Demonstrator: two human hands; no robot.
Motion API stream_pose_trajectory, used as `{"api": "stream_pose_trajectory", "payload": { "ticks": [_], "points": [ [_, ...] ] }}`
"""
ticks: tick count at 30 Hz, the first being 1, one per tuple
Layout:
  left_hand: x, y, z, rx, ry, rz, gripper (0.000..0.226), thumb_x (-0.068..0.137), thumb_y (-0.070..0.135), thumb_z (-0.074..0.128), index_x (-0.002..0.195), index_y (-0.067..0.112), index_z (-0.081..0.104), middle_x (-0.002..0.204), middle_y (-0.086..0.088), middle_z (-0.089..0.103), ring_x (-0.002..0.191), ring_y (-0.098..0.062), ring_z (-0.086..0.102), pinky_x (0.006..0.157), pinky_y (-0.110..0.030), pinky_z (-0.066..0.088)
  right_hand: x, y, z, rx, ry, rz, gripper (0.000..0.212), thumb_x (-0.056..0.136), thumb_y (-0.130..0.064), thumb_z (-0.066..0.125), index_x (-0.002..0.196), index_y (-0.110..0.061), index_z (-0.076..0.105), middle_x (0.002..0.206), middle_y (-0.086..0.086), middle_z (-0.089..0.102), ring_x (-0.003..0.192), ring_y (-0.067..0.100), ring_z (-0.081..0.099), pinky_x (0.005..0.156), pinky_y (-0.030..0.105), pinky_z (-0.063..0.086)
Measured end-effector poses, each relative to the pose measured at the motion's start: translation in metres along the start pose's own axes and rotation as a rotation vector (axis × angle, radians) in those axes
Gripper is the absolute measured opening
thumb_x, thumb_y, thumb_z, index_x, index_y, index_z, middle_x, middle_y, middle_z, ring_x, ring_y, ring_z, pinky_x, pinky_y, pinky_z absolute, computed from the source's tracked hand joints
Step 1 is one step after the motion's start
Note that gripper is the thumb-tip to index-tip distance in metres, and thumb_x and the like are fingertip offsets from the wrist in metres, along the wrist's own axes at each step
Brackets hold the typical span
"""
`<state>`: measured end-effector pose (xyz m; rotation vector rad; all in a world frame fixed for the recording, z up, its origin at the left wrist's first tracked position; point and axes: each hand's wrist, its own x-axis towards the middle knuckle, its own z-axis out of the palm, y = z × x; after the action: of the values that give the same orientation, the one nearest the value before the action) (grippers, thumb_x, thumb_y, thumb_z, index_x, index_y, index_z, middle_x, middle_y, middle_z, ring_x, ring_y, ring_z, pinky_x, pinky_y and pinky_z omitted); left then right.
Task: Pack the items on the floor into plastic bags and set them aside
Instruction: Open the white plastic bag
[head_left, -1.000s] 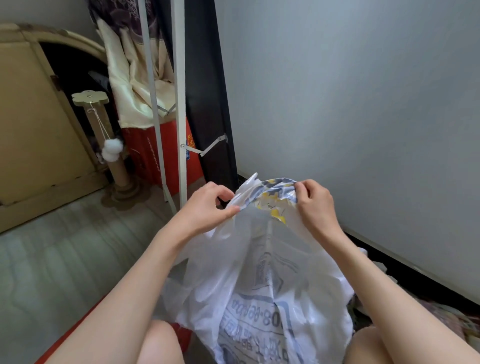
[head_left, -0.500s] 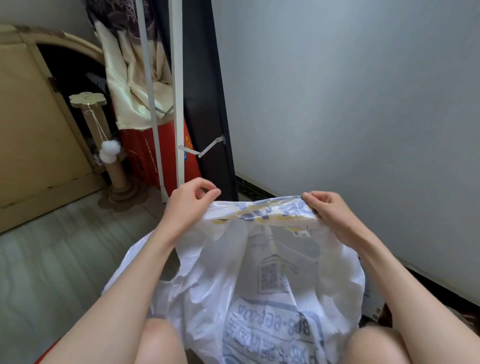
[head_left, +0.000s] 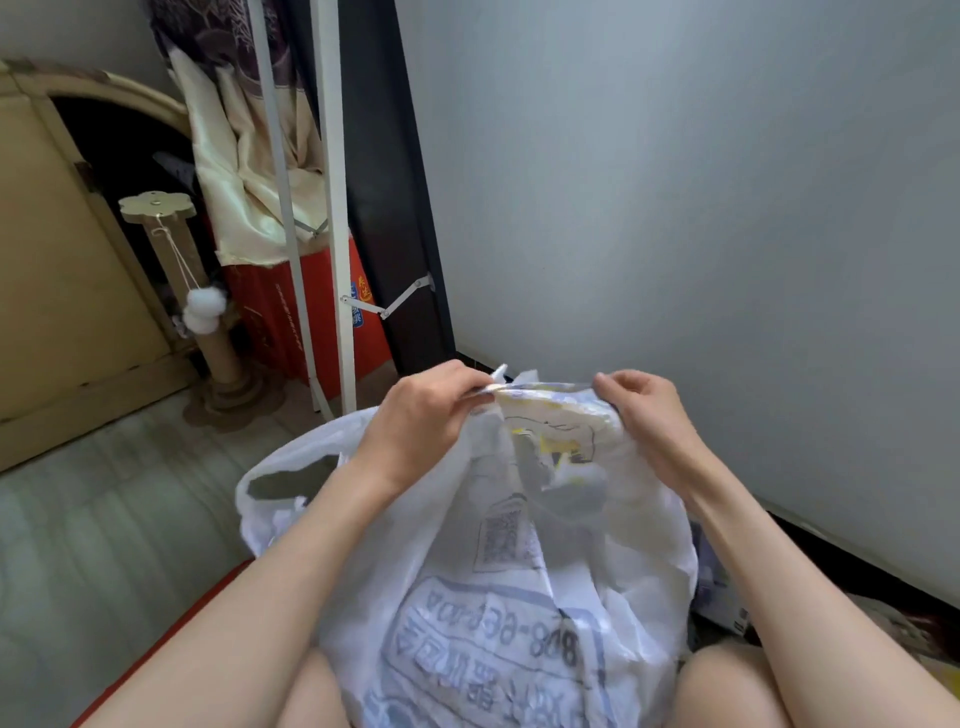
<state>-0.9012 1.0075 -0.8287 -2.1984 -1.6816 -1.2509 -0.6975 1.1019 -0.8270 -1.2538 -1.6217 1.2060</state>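
Between the knees, left hand (head_left: 421, 421) and right hand (head_left: 647, 415) pinch the plastic bag (head_left: 498, 597) rim.

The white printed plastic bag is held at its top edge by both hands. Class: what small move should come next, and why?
Probably pull the two hands apart to spread the mouth. The left hand and right hand each pinch the top rim of the white printed plastic bag, close together, so the opening is bunched and too narrow for packing; the bag hangs limp between the knees.
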Motion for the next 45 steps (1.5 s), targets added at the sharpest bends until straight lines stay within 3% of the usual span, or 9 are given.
{"api": "stream_pose_trajectory", "payload": {
  "ticks": [3, 9, 18, 23, 27, 32, 36, 41, 45],
  "points": [
    [0.003, 0.007, -0.003, -0.17, 0.021, -0.174, 0.017, 0.082, 0.016, 0.066, 0.093, 0.005, 0.071, 0.082, -0.003, 0.071, 0.078, -0.006, 0.062, 0.067, -0.023, 0.05, -0.008, -0.006, 0.008, -0.125, 0.124, -0.282, 0.004, 0.086, -0.023, 0.059, 0.087, -0.02, 0.061, 0.079, -0.009, 0.061, 0.076, 0.011, 0.057, 0.073, 0.023, 0.041],
    [0.004, 0.008, -0.018, -0.54, 0.019, -0.557, 0.01, 0.085, 0.014, 0.063, 0.089, 0.013, 0.071, 0.084, 0.001, 0.07, 0.077, -0.003, 0.064, 0.073, -0.018, 0.049, -0.026, -0.013, 0.054, -0.564, -0.072, -0.887, 0.029, 0.084, -0.032, 0.055, 0.102, -0.011, 0.063, 0.092, 0.004, 0.063, 0.085, 0.018, 0.055, 0.073, 0.026, 0.044],
    [-0.009, -0.011, -0.044, -0.569, -0.275, -0.693, 0.011, 0.077, 0.026, 0.07, 0.088, 0.024, 0.069, 0.083, 0.002, 0.073, 0.076, -0.007, 0.067, 0.071, -0.02, 0.052, -0.023, -0.024, 0.057, -0.252, 0.012, -0.484, 0.017, 0.092, -0.009, 0.048, 0.076, -0.015, 0.053, 0.057, -0.012, 0.046, 0.056, -0.004, 0.047, 0.056, 0.011, 0.034],
    [-0.011, -0.02, -0.032, -0.048, 0.103, -0.563, 0.006, 0.087, 0.025, 0.059, 0.091, 0.03, 0.058, 0.095, 0.01, 0.059, 0.089, -0.006, 0.056, 0.085, -0.035, 0.049, -0.012, -0.017, 0.046, -0.288, 0.151, -0.298, 0.023, 0.092, -0.011, 0.043, 0.073, -0.006, 0.054, 0.059, -0.007, 0.047, 0.065, 0.019, 0.044, 0.058, 0.028, 0.026],
    [-0.008, 0.002, -0.009, 0.013, -0.103, -0.521, 0.054, 0.074, 0.051, 0.066, 0.117, 0.026, 0.045, 0.11, 0.006, 0.049, 0.097, -0.012, 0.052, 0.079, -0.037, 0.048, -0.006, -0.014, 0.044, -0.141, 0.185, -0.165, 0.025, 0.092, -0.013, 0.042, 0.074, 0.0, 0.055, 0.063, 0.0, 0.049, 0.068, 0.019, 0.044, 0.062, 0.029, 0.032],
    [-0.005, -0.014, -0.014, 0.056, -0.093, -0.451, 0.028, 0.084, 0.012, 0.063, 0.109, 0.018, 0.053, 0.101, -0.001, 0.058, 0.095, -0.022, 0.056, 0.082, -0.041, 0.049, 0.004, -0.011, 0.027, 0.161, 0.129, 0.017, 0.017, 0.084, -0.01, 0.05, 0.07, -0.008, 0.06, 0.066, 0.008, 0.047, 0.061, 0.016, 0.044, 0.048, 0.021, 0.038],
    [-0.014, -0.032, -0.045, -0.07, -0.15, -0.484, 0.018, 0.084, 0.01, 0.064, 0.092, 0.025, 0.066, 0.088, 0.01, 0.064, 0.088, -0.008, 0.059, 0.076, -0.018, 0.045, 0.012, 0.01, -0.005, 0.001, 0.184, 0.034, 0.02, 0.086, -0.006, 0.052, 0.079, 0.008, 0.065, 0.07, 0.009, 0.055, 0.064, 0.014, 0.048, 0.053, 0.023, 0.038],
    [-0.013, -0.051, -0.047, 0.051, -0.21, -0.558, 0.019, 0.087, 0.012, 0.06, 0.102, 0.02, 0.068, 0.1, 0.004, 0.066, 0.097, -0.014, 0.058, 0.086, -0.03, 0.045, 0.008, 0.028, -0.004, -0.276, 0.14, -0.039, 0.025, 0.091, -0.027, 0.051, 0.08, -0.008, 0.063, 0.077, 0.006, 0.06, 0.077, 0.018, 0.053, 0.066, 0.028, 0.036],
    [-0.003, -0.065, -0.055, 0.34, -0.229, -0.527, 0.022, 0.089, 0.015, 0.056, 0.106, 0.024, 0.067, 0.106, -0.001, 0.068, 0.101, -0.022, 0.059, 0.085, -0.039, 0.046, 0.002, 0.022, 0.017, -0.41, -0.031, -0.124, 0.042, 0.083, -0.046, 0.058, 0.115, -0.019, 0.053, 0.101, -0.006, 0.057, 0.098, 0.013, 0.051, 0.085, 0.032, 0.04]
  ]
}}
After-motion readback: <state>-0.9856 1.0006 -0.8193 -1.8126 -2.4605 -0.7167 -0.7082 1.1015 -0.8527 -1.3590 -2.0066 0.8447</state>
